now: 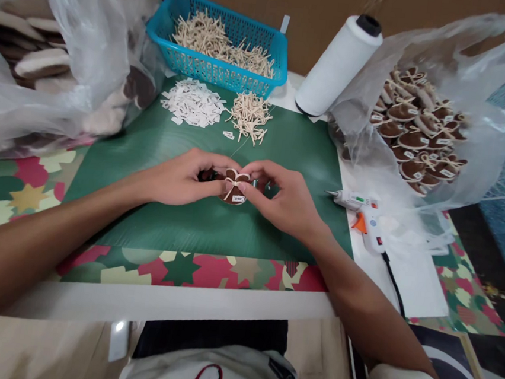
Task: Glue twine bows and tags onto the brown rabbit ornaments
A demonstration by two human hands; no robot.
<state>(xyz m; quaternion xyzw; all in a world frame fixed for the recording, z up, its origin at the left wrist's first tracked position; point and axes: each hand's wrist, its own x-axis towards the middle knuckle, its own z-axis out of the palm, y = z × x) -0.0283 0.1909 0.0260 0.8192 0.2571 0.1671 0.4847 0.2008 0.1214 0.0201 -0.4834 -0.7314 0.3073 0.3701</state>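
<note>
Between both hands, over the green mat [152,215], is a small brown slipper-shaped piece [227,198] with a cream cord bow [235,183] and a white label [238,199]. My left hand [186,177] pinches it from the left, the thumb lying by the bow's knot. From the right, my right hand [279,195] closes thumb and forefinger on the bow's other side. The fingers behind the piece are partly hidden. A pile of white labels [193,102] and a heap of cream bows [249,116] lie beyond the hands.
A blue basket [210,75] of bows stands at the back, beside a white thread cone [338,66]. The right-hand plastic bag [356,134] contains several finished-looking brown pieces [413,139]; another bag [101,38] is at left. A corded glue gun [368,215] lies right.
</note>
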